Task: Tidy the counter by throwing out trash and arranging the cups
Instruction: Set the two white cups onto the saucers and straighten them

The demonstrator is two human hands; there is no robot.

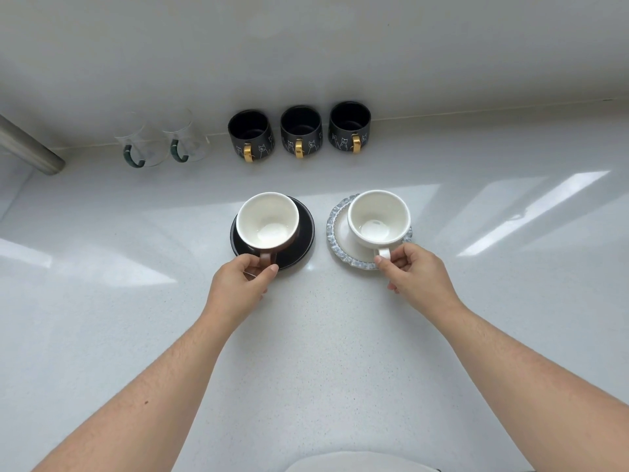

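Two cups on saucers stand side by side in the middle of the white counter (313, 335). The left one is a brown cup (267, 221), white inside, on a black saucer (304, 233). My left hand (243, 281) pinches its brown handle. The right one is a white cup (378, 218) on a grey-rimmed scalloped saucer (335, 226). My right hand (413, 272) pinches its white handle. Against the back wall stand three black mugs (300, 131) with gold handles and cat drawings, and two clear glass cups (163, 139) with green handles to their left.
A metal bar (29, 146) juts in from the far left above the counter. The white wall runs right behind the row of mugs. Bright window reflections lie on the counter to the right and left.
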